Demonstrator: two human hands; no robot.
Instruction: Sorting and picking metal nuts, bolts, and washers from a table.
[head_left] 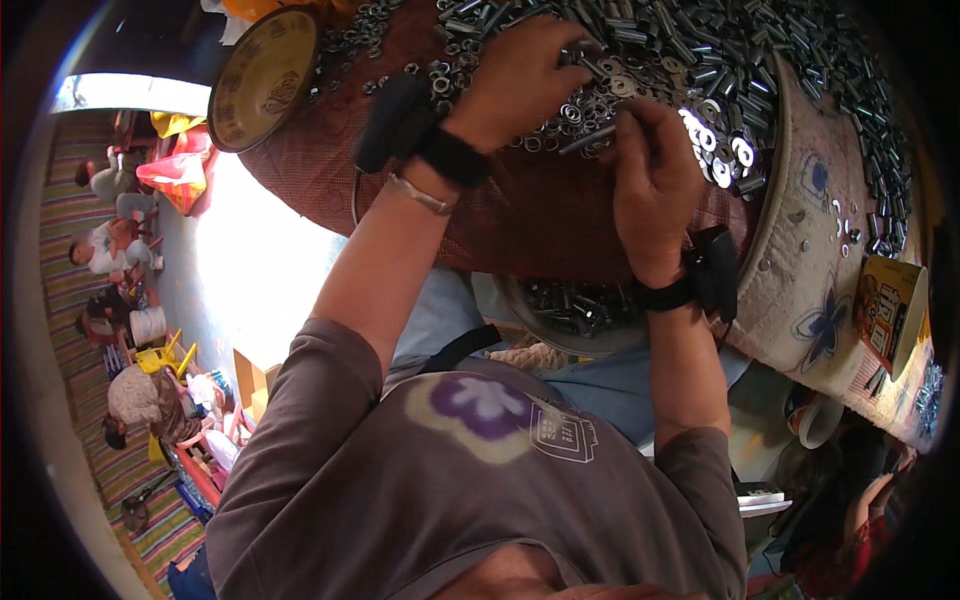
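A round pan (pixel 580 347) sits low between the person's knees, partly under the edge of the red sheet (pixel 500 225). It has a lot of dark, shiny bolts (pixel 568 305) in it. A yellow-brown bowl (pixel 237 100) stands tilted at the far left edge of the sheet, and its inside shows a dark pattern. On the right, a yellow box (pixel 905 318) lies on a pale cloth (pixel 800 270) with blue flowers. Near it, lower down, is a white cup (pixel 820 422).

The right hand (pixel 655 190) has its thumb and finger pressed together on a thin grey rod (pixel 588 140). The rod points to the left, just over the near edge of a heap of washers (pixel 628 82). The left hand (pixel 515 85) is bent over the same heap, with its fingertips close together. I cannot tell if they are clamped on a piece. Small nuts (pixel 447 75) lie beside that hand on the sheet. A big pile of short metal tubes (pixel 700 45) fills the far side and runs on to the right.

In the room, people (pixel 140 400) sit in a row far off to the left, by a striped mat (pixel 72 300). A red bag (pixel 178 180) and a brown carton (pixel 252 378) are on the bright floor (pixel 215 270).
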